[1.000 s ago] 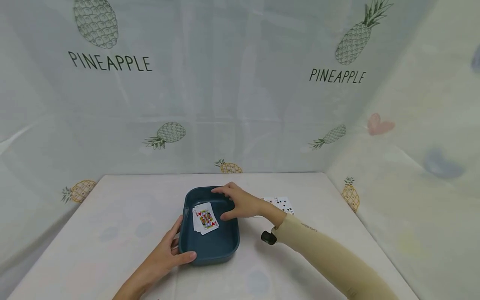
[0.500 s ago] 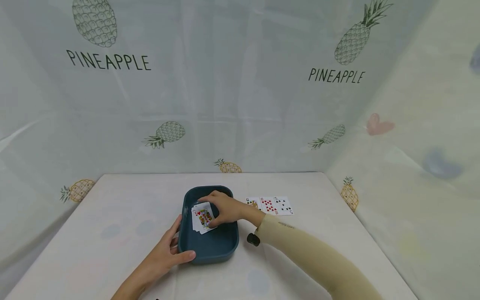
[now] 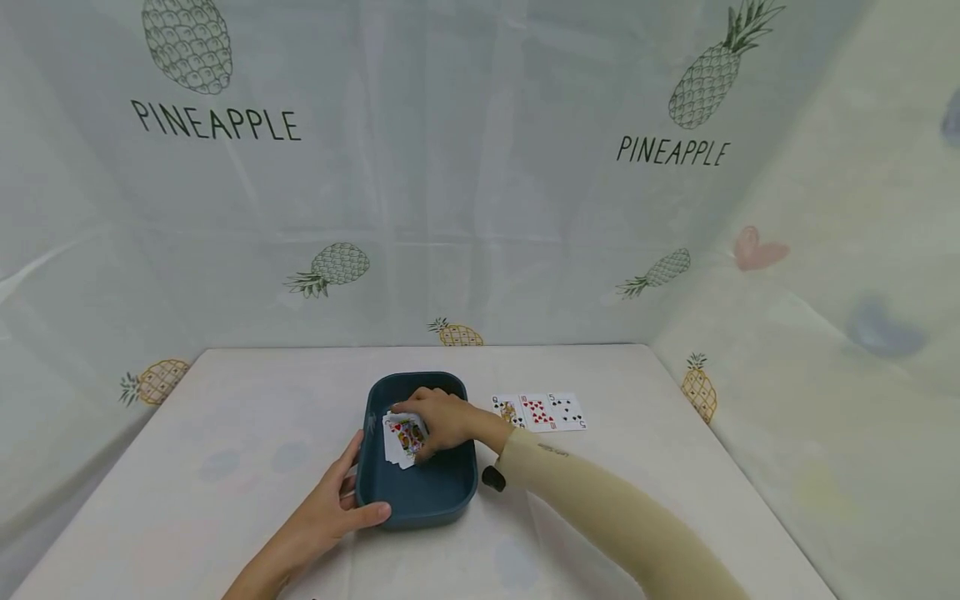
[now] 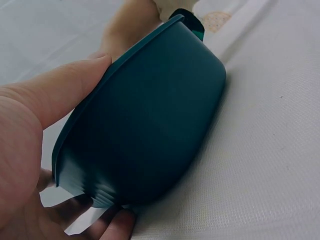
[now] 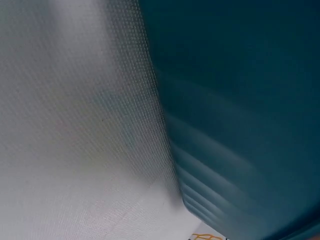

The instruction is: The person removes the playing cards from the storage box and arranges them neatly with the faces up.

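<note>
A dark teal plastic tray (image 3: pixel 423 492) sits on the white-covered table in the head view. My left hand (image 3: pixel 330 504) grips its near left corner. In the left wrist view, the thumb (image 4: pixel 75 82) lies along the rim and the fingertips (image 4: pixel 120 225) are against the lower outer wall. Inside the tray is a small pile of playing cards (image 3: pixel 402 442), topped by a heart face card. Reaching in from the right, my right hand (image 3: pixel 442 421) pinches the top card between thumb and fingers, and the card looks bowed. The hand covers the pile's right side.
Right of the tray, a face-up row holds a queen (image 3: pixel 508 408), a ten of hearts (image 3: pixel 537 411) and a black five (image 3: pixel 567 412). The right forearm passes in front of them. A pineapple-print cloth (image 3: pixel 480 183) hangs behind the table.
My right hand has moved left and down, from above the tray's right side onto the pile, and its fingers have closed on the top card. My left hand stays put.
</note>
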A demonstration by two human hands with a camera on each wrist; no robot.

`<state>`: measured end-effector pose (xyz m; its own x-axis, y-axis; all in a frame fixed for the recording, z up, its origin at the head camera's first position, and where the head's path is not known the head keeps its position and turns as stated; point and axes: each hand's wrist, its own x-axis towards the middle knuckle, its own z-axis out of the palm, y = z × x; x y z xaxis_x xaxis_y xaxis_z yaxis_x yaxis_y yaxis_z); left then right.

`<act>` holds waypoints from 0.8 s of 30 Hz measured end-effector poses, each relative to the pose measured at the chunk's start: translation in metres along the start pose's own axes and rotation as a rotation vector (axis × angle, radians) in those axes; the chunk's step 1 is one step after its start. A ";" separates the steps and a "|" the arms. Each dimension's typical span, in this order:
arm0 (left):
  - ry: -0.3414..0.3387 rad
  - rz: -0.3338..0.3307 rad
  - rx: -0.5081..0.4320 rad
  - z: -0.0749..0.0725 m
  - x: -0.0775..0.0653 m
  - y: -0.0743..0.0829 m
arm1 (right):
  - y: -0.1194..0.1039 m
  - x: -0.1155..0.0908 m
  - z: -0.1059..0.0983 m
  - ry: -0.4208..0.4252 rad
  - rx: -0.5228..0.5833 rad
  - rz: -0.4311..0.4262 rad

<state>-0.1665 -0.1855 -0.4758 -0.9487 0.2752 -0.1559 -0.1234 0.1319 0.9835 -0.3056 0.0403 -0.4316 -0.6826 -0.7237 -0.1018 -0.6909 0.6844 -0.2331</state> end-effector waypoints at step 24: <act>0.012 -0.019 0.010 0.001 -0.001 0.001 | 0.000 0.005 -0.004 -0.065 0.032 0.030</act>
<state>-0.1652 -0.1848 -0.4745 -0.9496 0.2612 -0.1731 -0.1383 0.1463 0.9795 -0.3102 0.0368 -0.4284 -0.6854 -0.7077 -0.1716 -0.6613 0.7036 -0.2601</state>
